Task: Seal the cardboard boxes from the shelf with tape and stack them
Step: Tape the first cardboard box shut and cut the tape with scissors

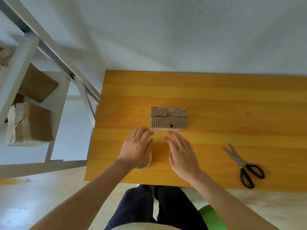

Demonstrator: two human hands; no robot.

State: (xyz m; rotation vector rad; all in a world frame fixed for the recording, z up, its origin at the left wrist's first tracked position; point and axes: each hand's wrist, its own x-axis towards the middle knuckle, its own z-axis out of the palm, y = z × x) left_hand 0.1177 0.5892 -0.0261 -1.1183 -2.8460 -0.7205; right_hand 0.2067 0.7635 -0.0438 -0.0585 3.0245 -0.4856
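A small corrugated cardboard box (168, 118) is seen lying on the yellow wooden table (216, 97), toward its left half, with the flaps closed and torn paper patches along the top. Both hands are held flat just in front of the box's near edge. The left hand (137, 146) is spread with straight fingers and nothing is gripped; a roll of tape (144, 165) is partly hidden beneath it, and contact cannot be told. The right hand (181, 152) is likewise opened out, fingers straight, nothing held. Black-handled scissors (243, 166) are laid well apart to the right. More cardboard boxes (31, 125) are kept on the metal shelf (15, 77) at the left.
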